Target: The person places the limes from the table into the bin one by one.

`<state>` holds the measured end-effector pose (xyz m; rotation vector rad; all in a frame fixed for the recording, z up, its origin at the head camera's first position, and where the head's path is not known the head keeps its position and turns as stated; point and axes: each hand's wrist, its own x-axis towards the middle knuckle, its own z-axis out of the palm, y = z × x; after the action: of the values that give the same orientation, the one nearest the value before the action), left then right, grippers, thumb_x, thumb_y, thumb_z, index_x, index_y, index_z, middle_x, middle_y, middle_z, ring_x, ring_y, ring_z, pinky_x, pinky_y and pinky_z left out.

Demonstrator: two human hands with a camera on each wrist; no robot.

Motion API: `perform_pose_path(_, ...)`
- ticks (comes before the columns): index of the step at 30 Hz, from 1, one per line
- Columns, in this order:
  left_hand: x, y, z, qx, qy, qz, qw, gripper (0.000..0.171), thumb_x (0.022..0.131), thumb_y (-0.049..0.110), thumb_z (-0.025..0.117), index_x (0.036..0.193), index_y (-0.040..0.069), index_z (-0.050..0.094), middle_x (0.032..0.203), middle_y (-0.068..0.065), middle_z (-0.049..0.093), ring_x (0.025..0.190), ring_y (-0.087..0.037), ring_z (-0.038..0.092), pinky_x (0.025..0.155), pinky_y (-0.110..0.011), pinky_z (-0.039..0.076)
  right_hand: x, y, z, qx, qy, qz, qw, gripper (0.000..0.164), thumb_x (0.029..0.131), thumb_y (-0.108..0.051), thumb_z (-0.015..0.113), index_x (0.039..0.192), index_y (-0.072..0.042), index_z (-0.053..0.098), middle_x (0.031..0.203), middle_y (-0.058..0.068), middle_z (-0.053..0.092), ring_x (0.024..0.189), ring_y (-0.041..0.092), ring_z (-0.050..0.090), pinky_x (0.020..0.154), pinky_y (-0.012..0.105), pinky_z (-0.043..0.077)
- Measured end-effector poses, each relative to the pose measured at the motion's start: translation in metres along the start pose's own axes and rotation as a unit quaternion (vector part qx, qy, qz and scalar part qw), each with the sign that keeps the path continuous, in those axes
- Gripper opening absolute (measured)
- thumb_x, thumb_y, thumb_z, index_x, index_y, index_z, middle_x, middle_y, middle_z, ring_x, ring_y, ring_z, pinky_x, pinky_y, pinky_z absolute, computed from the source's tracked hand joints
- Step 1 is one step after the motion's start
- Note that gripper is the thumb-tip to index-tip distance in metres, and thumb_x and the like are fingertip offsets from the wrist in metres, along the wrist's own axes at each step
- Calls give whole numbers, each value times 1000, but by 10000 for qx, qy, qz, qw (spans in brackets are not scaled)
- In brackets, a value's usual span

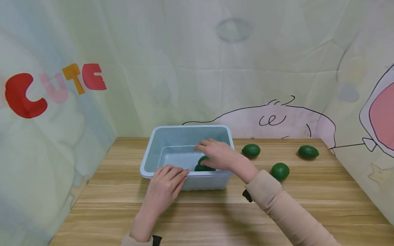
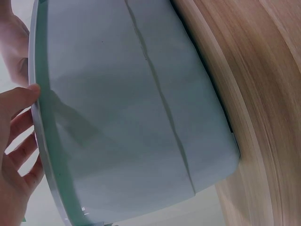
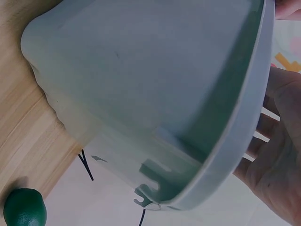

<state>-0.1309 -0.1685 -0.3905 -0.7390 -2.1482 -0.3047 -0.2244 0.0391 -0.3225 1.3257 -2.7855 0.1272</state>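
The right hand [image 1: 220, 157] reaches into the plastic bin [image 1: 191, 136] from about 3 o'clock, over at least one lime [image 1: 201, 168] lying inside at about 4 o'clock, close to the near wall. Its thumb overlaps the green fruit and its index finger stretches past it; whether the fingers pinch the lime or merely rest by it I cannot tell, because the bin wall hides the contact in the right wrist view.

The left hand [image 1: 167, 182] grips the bin's near rim at about 7 o'clock, fingers hooked over the edge and thumb against it.

Three more limes lie on the desk [image 1: 123, 194], all on the right of the bin: a near lime [image 1: 251, 150] just beside it at 3 o'clock, a middle lime [image 1: 280, 171] past the tan sleeve [image 1: 264, 188] nearer 4, and a far lime [image 1: 308, 152] well apart at 3.

The step in hand looks like placing or arranging fruit inside the bin. Judging from this, the next move calls for settling the lime on the bin floor, then raising the right hand clear of the rim while the left steadies it.
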Motion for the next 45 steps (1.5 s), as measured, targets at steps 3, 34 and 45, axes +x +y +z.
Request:
perform_pose_path(3, 0, 0, 0, -10, 20, 24, 10000, 24, 78, 15, 75, 103, 15, 75, 91, 3, 71, 85, -16, 60, 71, -33, 48, 0, 0, -1, 3, 65, -1, 10000, 47, 89, -28, 69, 131, -13, 57, 126, 4, 60, 114, 23, 58, 89, 36, 54)
perform_pose_path(34, 0, 0, 0, -41, -26, -20, 10000, 24, 78, 14, 76, 102, 14, 75, 90, 4, 71, 85, -15, 60, 71, -32, 47, -17, 4, -1, -34, 501, 87, 9987, 38, 91, -29, 65, 126, -12, 62, 121, 4, 63, 110, 21, 60, 91, 37, 52)
perform_pose_path(45, 1, 0, 0, -52, 57, 40, 10000, 25, 78, 14, 75, 103, 14, 75, 91, 3, 71, 85, -16, 60, 72, -33, 48, -29, 5, 3, -184, 1047, 29, 9943, 33, 89, -28, 68, 119, -13, 65, 113, 1, 65, 104, 19, 61, 86, 34, 54)
